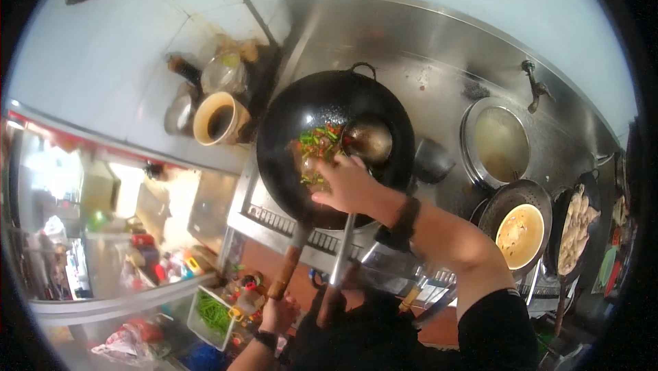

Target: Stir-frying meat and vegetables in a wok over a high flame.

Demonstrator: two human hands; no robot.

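Over the black wok (293, 93), my right hand (354, 183) is held with fingers spread, just above the chopped green and red vegetables (318, 137). Nothing shows in its grasp. A metal ladle (372, 140) rests with its bowl in the wok; its long handle runs back under my right hand towards my body. My left hand (280, 314) is at the end of the wok's wooden handle (287, 273). Whether its fingers close around that handle cannot be made out. Some brownish food and liquid lie with the vegetables, partly hidden by my right fingers.
A pot of cloudy liquid (501, 137) and a yellowish bowl on a perforated strainer (545, 206) stand right. Beyond is a pan of pale food (578, 227). A cup of dark liquid (218, 122) sits left; below is a tub of cut greens (213, 314). A tap (537, 88) juts from the back.
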